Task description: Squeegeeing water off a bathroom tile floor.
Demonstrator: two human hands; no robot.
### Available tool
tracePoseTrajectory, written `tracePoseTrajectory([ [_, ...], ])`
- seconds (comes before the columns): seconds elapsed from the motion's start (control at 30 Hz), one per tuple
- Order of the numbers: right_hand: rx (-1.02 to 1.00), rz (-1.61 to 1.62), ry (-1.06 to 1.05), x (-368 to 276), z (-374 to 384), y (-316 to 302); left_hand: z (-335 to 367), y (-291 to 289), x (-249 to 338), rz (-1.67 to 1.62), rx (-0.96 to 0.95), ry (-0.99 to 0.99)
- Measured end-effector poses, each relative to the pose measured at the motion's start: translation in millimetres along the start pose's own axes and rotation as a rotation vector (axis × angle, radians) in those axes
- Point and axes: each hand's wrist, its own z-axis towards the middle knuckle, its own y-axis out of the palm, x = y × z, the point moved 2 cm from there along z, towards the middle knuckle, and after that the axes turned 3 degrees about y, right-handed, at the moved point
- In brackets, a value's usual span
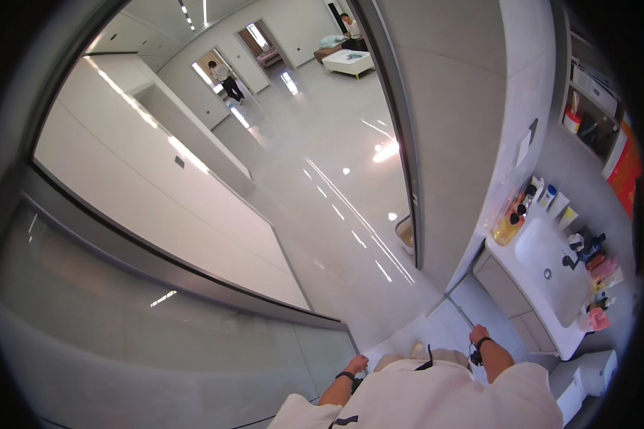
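Note:
My right hand (479,333) is low in front of me, left of the washbasin cabinet, with its fingers closed round the near end of a thin grey rod (461,312). The rod slants away toward the doorway floor, and its far end is hard to make out. A dark band and a small dark object hang at the right wrist. My left hand (360,363) is beside my body, near the end of a frosted glass panel (157,336). A dark band circles that wrist. The left fingers are too small to read, and nothing plainly shows in them.
A white washbasin (544,250) with bottles and tubes round its rim stands at the right, a white toilet (587,379) nearer. Through the dark-framed doorway, a glossy floor (322,214) leads to a white table (348,63), one person standing and one beside the table. A bin (405,234) stands by the frame.

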Motion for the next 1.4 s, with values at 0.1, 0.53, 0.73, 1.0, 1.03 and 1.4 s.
tracePoseTrajectory([
  [0.1, -0.088, -0.058, -0.069, 11, -2, 3, -1, 5, 10, -0.042, -0.002, 0.034],
  [0.53, -0.051, -0.052, 0.019, 7, -2, -2, -18, 33, -7, 0.044, -0.097, -0.033],
  [0.73, 0.005, -0.035, -0.096, 2, 0, 1, -32, 37, -28, 0.043, -0.123, -0.079],
  [1.0, -0.071, -0.184, -0.069, 154, -113, 52, 17, -21, -34, 0.196, -0.108, -0.085],
  [1.03, -0.027, -0.197, -0.066, 190, -128, 68, 31, -27, -23, 0.242, -0.140, -0.057],
  [1.4, 0.089, -0.060, 0.243, 226, -197, 57, 56, 3, 138, 0.316, -0.108, 0.337],
])
